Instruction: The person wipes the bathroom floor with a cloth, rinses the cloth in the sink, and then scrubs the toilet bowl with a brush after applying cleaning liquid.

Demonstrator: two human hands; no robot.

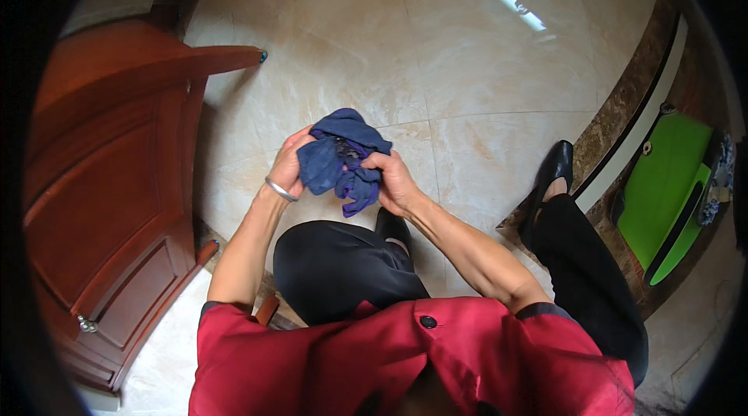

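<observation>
A crumpled dark blue cloth with purple edging is held up between both hands, above the tiled floor. My left hand grips its left side, the fingers partly hidden behind the fabric; a silver bangle circles that wrist. On the right side, my right hand pinches the cloth with the thumb on top. A darker, fuzzy-looking patch shows in the folds at the middle; whether it is dirt or another material I cannot tell.
A reddish-brown wooden cabinet with a projecting top corner stands at the left. Beige floor tiles spread ahead. On the right are a brown stone border, a white strip and a bright green object. Black shoes rest on the floor.
</observation>
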